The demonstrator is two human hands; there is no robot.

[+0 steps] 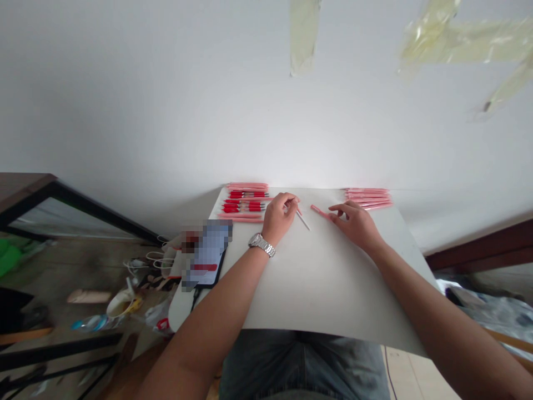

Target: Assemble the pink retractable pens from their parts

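Observation:
My left hand (pixel 282 213), with a metal watch at its wrist, is closed in a pinch. From its fingers a thin pen refill (pixel 305 221), white with a reddish end, slants down to the right. Across a small gap, my right hand (pixel 353 221) pinches the near end of a pink pen part (pixel 320 211) between thumb and forefinger. That part looks like a cap or barrel; my fingers hide its near end. Left of my left hand, red pens (pixel 244 206) with clear middles lie in rows among pink pens (pixel 247 185).
Several pink pens (pixel 368 197) lie at the table's back right. A phone (pixel 208 255) with a cable rests at the left edge of the white table (pixel 316 294). The wall (pixel 266 111) rises right behind. Cups, a bottle and bags clutter the floor at left.

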